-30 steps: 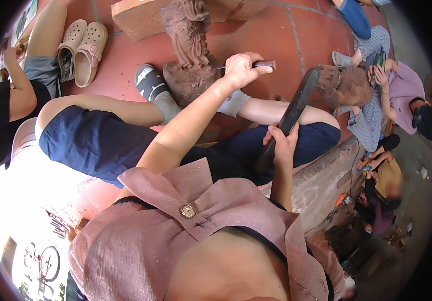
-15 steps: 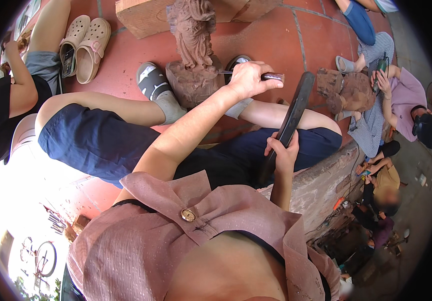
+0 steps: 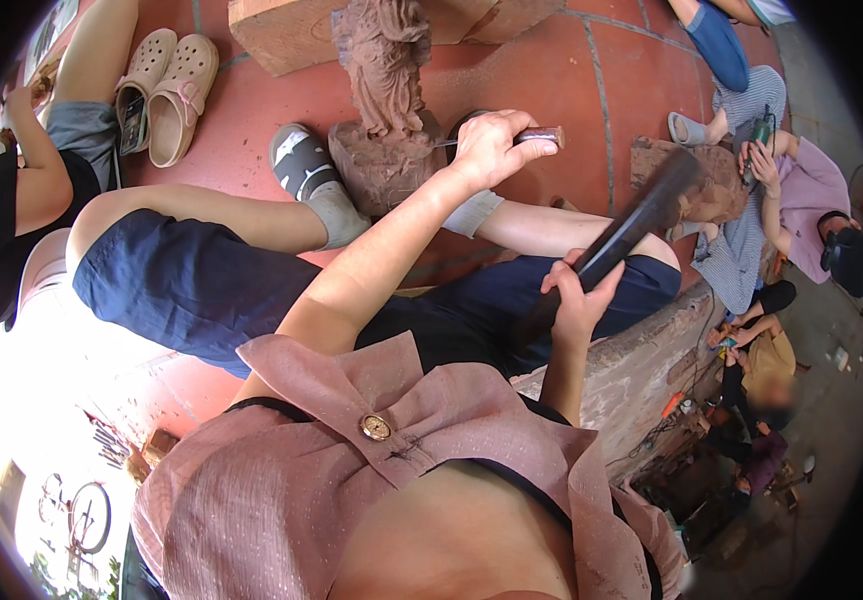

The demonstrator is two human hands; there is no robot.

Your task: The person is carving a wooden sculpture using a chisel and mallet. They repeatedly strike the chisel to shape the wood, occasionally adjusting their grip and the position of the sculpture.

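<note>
My left hand (image 3: 488, 152) is closed around a chisel (image 3: 543, 136), its brown handle end sticking out past the thumb. The thin blade points left at the base of a carved wooden statue (image 3: 381, 80), a draped figure standing on a rough block; the tip meets the block's right side near the figure's foot. In my right hand (image 3: 579, 298) is a long dark club (image 3: 641, 215), gripped near its lower part, slanting up to the right and blurred at its far end. It is apart from the chisel.
A large wood block (image 3: 286, 35) lies behind the statue. Beige clogs (image 3: 179, 100) sit at left beside a seated person (image 3: 26, 200). At right, another carving (image 3: 701, 185) lies before a person with a green power tool (image 3: 761, 130). A low brick ledge (image 3: 641, 350) runs along my right.
The club has swung outward to the right, away from the chisel, and my right hand has risen slightly. The chisel handle has tipped up a little; its tip stays at the statue's base.
</note>
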